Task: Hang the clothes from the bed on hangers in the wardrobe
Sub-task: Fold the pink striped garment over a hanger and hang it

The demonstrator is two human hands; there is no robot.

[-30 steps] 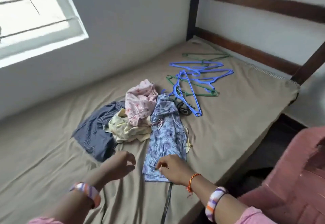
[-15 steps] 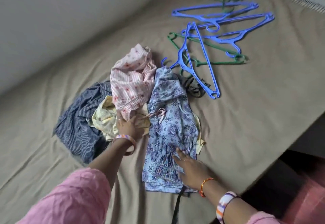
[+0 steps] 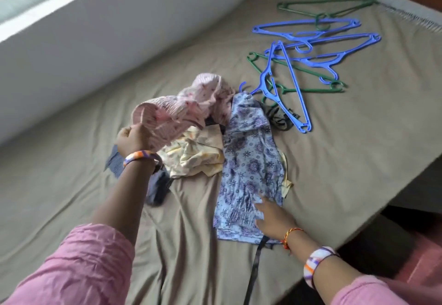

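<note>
Pink garment [image 3: 181,106] in left hand [image 3: 132,137]

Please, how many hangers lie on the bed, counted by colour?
Blue hangers: 4
Green hangers: 2, though where they tangle under the blue ones I cannot be sure
Total: 6

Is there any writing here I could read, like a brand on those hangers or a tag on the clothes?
None: no word, number or logo can be read in this picture.
Blue hangers and green hangers: no readable marking on the plastic.
Pink garment, yellow garment and blue floral garment: printed patterns only, no tag showing.
</note>
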